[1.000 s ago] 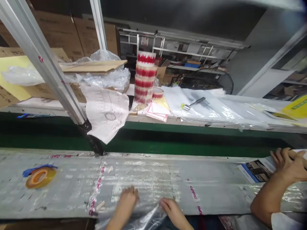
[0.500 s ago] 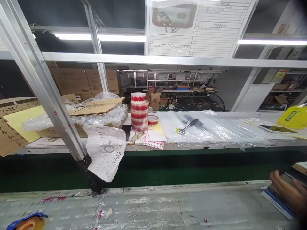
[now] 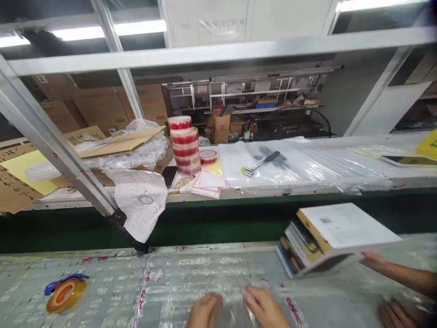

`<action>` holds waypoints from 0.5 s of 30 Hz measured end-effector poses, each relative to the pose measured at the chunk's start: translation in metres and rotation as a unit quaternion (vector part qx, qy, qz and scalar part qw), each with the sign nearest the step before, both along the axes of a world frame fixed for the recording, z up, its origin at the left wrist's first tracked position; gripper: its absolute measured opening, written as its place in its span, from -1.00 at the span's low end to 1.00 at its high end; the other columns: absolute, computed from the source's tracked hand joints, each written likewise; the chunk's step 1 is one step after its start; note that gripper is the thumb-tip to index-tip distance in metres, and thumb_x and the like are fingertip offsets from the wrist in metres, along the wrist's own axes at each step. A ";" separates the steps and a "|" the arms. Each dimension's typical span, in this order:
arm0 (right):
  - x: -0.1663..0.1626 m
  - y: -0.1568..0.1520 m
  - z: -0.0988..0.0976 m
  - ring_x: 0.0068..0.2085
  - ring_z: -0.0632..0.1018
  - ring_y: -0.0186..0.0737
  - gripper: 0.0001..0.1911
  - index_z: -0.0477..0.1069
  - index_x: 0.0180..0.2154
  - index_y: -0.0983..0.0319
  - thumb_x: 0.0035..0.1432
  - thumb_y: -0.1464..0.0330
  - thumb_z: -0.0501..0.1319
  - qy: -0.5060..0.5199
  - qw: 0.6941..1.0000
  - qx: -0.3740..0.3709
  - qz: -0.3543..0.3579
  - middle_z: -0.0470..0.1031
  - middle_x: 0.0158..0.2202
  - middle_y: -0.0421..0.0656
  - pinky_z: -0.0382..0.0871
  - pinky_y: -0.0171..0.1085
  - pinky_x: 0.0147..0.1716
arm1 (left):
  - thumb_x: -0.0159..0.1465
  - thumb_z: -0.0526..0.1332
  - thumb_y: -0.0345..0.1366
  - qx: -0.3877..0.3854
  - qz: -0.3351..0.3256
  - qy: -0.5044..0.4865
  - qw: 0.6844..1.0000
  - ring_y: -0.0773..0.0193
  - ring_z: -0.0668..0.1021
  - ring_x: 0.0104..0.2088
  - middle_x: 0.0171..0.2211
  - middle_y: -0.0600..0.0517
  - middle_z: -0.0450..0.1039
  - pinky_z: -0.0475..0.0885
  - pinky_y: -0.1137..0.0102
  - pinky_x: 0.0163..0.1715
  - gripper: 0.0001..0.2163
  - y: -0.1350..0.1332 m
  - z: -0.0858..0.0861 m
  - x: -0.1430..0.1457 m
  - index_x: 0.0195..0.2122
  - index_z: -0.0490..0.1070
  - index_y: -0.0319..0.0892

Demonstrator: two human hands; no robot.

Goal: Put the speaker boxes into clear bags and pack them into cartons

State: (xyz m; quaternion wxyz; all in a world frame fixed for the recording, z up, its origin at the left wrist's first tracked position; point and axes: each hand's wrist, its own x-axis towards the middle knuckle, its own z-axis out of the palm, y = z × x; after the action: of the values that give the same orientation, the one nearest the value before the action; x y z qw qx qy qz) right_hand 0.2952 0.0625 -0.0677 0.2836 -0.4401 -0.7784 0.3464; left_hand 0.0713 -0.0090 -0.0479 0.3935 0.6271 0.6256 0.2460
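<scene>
At the bottom middle, my left hand point(image 3: 205, 310) and my right hand point(image 3: 264, 309) are low over the grey bench top point(image 3: 191, 278), a short gap apart. Their fingers are curled in, and thin clear plastic film point(image 3: 235, 312) stretches between them; its shape is blurred. Right of my hands stands a box-shaped stack point(image 3: 327, 241) with a white top sheet, brown board and dark parts in its open side. A co-worker's hand point(image 3: 373, 260) touches its right side. The co-worker's other hand point(image 3: 398, 314) is lower right, near more clear plastic.
A tape roll with a blue dispenser point(image 3: 64, 294) lies left on the bench. Along the back shelf are stacked red-and-white tape rolls point(image 3: 186, 150), a hammer point(image 3: 261, 164), plastic sheets point(image 3: 307, 159) and cardboard point(image 3: 126, 146). A metal post point(image 3: 64, 146) and a hanging paper point(image 3: 139, 200) stand at left.
My view has tilted down and shifted right. Both my hands have come into view with the clear plastic. The co-worker's stack has come further in from the right edge.
</scene>
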 end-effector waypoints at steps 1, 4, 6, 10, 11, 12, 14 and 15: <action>0.003 0.003 0.004 -0.21 0.57 -0.13 -0.65 0.58 -0.17 0.18 0.39 0.18 0.06 -0.013 1.000 -0.001 0.020 0.59 -0.24 -0.12 0.51 -0.22 -0.17 | 0.36 -0.02 -0.08 0.008 0.005 -0.027 1.000 0.07 0.58 -0.18 -0.22 -0.13 0.58 0.45 0.19 -0.09 -0.64 0.009 0.010 -0.002 -0.24 0.53 -0.10; 0.018 0.015 0.023 -0.07 0.55 -0.11 -0.62 0.46 0.12 0.13 0.42 0.28 0.01 -0.059 0.993 0.033 0.092 0.57 -0.09 -0.05 0.46 -0.15 -0.04 | 0.25 0.13 0.00 -0.056 0.009 -0.096 0.994 0.25 0.45 -0.47 -0.51 0.03 0.43 0.37 0.35 -0.40 -0.67 0.040 0.045 -0.012 -0.39 0.44 -0.18; 0.028 0.017 0.036 0.04 0.49 -0.09 -0.58 0.37 0.22 0.08 0.43 0.32 -0.01 -0.068 0.987 0.071 0.128 0.50 0.06 -0.02 0.44 -0.11 0.03 | 0.16 0.23 0.08 -0.099 -0.004 -0.127 0.987 0.38 0.28 -0.60 -0.62 0.15 0.26 0.18 0.44 -0.56 -0.62 0.060 0.060 -0.019 -0.45 0.36 -0.18; 0.043 0.000 0.058 0.27 0.31 -0.08 -0.60 0.39 0.20 0.04 0.44 0.27 -0.02 0.039 0.982 0.094 0.159 0.33 0.26 -0.04 0.27 -0.02 0.24 | 0.05 0.33 0.18 -0.162 -0.001 -0.224 0.961 0.47 0.13 -0.63 -0.64 0.22 0.15 0.03 0.49 -0.61 -0.51 0.087 0.054 -0.027 -0.48 0.24 -0.16; 0.044 -0.007 0.061 0.24 0.35 -0.08 -0.62 0.45 0.15 0.07 0.44 0.24 -0.01 0.092 0.981 0.080 0.152 0.41 0.19 -0.03 0.28 -0.02 0.23 | 0.03 0.34 0.19 -0.178 0.002 -0.237 0.955 0.48 0.13 -0.63 -0.63 0.22 0.16 0.04 0.49 -0.60 -0.49 0.092 0.049 -0.028 -0.49 0.22 -0.16; 0.044 -0.015 0.063 0.18 0.41 -0.08 -0.62 0.51 0.07 0.11 0.43 0.20 0.00 0.146 0.977 0.061 0.140 0.49 0.08 -0.02 0.32 -0.01 0.19 | 0.01 0.35 0.21 -0.197 0.001 -0.233 0.952 0.47 0.14 -0.63 -0.64 0.22 0.17 0.06 0.49 -0.61 -0.48 0.095 0.044 -0.027 -0.50 0.21 -0.15; 0.043 -0.028 0.063 -0.03 0.53 -0.07 -0.58 0.57 -0.14 0.16 0.42 0.13 0.00 0.242 0.965 0.021 0.102 0.58 -0.19 -0.02 0.42 -0.02 0.07 | -0.02 0.37 0.19 -0.196 -0.013 -0.183 0.963 0.42 0.23 -0.63 -0.64 0.18 0.21 0.15 0.46 -0.59 -0.49 0.096 0.041 -0.022 -0.53 0.22 -0.14; 0.041 -0.033 0.060 -0.13 0.55 -0.08 -0.55 0.57 -0.24 0.19 0.41 0.09 0.01 0.274 0.959 0.006 0.074 0.57 -0.30 -0.04 0.45 -0.03 0.01 | 0.01 0.36 0.17 -0.160 -0.019 -0.148 0.976 0.37 0.31 -0.59 -0.62 0.14 0.28 0.23 0.44 -0.56 -0.52 0.094 0.043 -0.018 -0.52 0.26 -0.15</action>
State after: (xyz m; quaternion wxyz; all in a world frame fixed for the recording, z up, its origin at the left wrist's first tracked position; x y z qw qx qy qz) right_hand 0.3364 0.0294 -0.0076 0.4624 -0.2673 -0.7032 0.4692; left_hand 0.0532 0.0847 -0.0048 0.5810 0.5245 0.5801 0.2255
